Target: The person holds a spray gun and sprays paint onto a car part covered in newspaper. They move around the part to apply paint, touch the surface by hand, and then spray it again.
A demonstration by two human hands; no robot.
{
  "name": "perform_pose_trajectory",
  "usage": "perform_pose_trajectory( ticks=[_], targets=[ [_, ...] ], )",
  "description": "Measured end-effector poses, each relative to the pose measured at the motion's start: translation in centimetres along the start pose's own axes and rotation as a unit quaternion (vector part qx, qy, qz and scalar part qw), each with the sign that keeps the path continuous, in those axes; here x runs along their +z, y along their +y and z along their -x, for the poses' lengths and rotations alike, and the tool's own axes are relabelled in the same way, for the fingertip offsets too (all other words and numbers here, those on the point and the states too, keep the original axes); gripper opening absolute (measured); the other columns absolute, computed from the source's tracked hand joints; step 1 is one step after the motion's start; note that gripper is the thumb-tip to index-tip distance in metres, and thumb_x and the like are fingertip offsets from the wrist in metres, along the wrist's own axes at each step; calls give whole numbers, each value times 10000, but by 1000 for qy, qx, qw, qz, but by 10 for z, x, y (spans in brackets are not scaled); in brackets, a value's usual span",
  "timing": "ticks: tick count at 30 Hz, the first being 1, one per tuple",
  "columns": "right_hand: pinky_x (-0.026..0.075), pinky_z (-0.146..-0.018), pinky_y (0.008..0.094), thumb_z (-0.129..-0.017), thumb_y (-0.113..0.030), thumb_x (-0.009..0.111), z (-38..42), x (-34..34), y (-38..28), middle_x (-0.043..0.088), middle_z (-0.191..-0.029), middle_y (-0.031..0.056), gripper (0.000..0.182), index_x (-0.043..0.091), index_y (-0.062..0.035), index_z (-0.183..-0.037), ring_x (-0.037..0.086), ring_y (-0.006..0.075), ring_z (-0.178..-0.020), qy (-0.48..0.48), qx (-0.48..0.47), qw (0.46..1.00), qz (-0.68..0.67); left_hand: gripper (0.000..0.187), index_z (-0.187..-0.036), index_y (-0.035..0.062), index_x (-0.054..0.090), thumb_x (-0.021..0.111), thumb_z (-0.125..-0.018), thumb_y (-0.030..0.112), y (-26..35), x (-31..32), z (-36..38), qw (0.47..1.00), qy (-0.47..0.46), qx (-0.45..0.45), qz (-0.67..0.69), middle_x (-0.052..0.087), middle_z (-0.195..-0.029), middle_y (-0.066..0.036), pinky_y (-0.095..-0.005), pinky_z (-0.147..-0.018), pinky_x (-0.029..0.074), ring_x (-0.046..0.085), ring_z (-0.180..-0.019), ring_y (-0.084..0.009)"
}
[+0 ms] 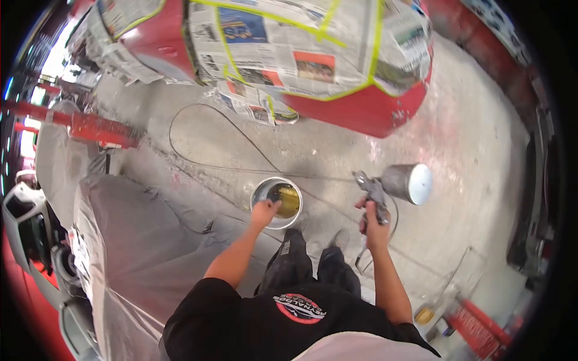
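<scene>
My right hand is wrapped round the grip of a grey spray gun, whose metal cup points out to the right. A thin hose hangs from the gun's lower end. On the left, my left hand is over the near left rim of a round metal bucket, fingers closed and reaching inside. Something yellow shows in the bucket, just right of those fingers. What the fingers hold, if anything, is too small to make out.
A red car body covered in newspaper and yellow-green tape fills the top. Grey sheeting drapes the left side. A hose loops over the concrete floor. Red equipment stands lower right; a red bar crosses upper left.
</scene>
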State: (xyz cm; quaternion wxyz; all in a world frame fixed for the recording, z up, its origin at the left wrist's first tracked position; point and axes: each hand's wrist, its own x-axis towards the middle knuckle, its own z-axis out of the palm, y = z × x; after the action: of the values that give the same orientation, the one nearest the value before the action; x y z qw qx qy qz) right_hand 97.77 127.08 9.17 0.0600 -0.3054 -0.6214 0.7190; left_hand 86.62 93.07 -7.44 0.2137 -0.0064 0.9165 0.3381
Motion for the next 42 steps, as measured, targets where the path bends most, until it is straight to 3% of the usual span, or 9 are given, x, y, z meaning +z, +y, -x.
perform_pose_trajectory(
  ticks=[8,12,14,15,18,21,31,34,42],
  targets=[
    [343,-401,277,-928,-390,729,-146,312,-195,669,-766,37,363,714,-30,-961,471,91,-427,-174,-220,959,28,530,-744,36,699,693,-878,549,-19,-13,55,991,-123,-29,53,688,-709,-177,-461,-635,511,684,-663,-322],
    [342,-378,311,-906,-372,736,-208,441,-252,680,-801,89,391,691,15,-941,476,133,-409,-200,-217,955,6,606,-841,13,705,614,-886,611,-152,19,157,974,-193,-114,-12,702,-905,-235,-547,-756,510,669,-878,-434],
    [349,-378,321,-910,-357,731,-230,482,-267,685,-825,103,390,686,27,-960,472,142,-410,-175,-225,958,30,474,-1020,111,743,513,-970,522,-231,34,222,954,-245,-31,-168,721,-1013,-225,-549,-801,534,693,-894,-421],
    [353,-378,326,-912,-350,728,-232,496,-270,688,-837,110,389,683,32,-969,470,147,-411,-163,-229,959,41,389,-1127,202,739,490,-997,471,-281,55,256,933,-279,-164,-159,723,-1074,-205,-525,-857,543,702,-984,-395],
    [354,-378,328,-912,-346,727,-224,511,-269,690,-851,112,387,682,28,-1000,458,152,-411,-150,-191,970,-5,464,-1061,145,765,530,-957,531,-302,35,336,925,-282,-194,-163,740,-1063,-166,-493,-935,531,697,-1037,-375],
    [347,-377,297,-923,-375,730,-202,487,-239,676,-832,84,379,693,-8,-1015,445,123,-417,-167,-218,960,-62,442,-1041,161,755,521,-967,528,-303,32,359,896,-357,-232,-123,745,-1033,-154,-487,-913,536,698,-1021,-370],
    [345,-406,252,-974,-382,680,-78,248,-50,688,-846,43,337,682,-50,-1035,470,71,-457,-70,-40,995,67,510,-838,66,731,590,-922,549,-162,-13,148,951,-100,-240,168,704,-757,-167,-470,-729,527,699,-760,-369],
    [330,-395,254,-990,-382,657,-48,169,-9,677,-840,36,333,667,-51,-1026,458,67,-442,0,5,996,92,395,-866,57,737,703,-886,450,-134,-15,113,908,-100,-265,308,711,-730,-94,-326,-589,504,645,-591,-175],
    [311,-344,256,-1002,-303,660,25,9,59,671,-794,77,307,630,3,-996,435,71,-372,124,49,985,108,687,-1319,122,615,652,-863,636,-75,37,134,948,-283,-140,-43,622,-1309,-218,-482,-1051,449,566,-1271,-367]
  ],
)
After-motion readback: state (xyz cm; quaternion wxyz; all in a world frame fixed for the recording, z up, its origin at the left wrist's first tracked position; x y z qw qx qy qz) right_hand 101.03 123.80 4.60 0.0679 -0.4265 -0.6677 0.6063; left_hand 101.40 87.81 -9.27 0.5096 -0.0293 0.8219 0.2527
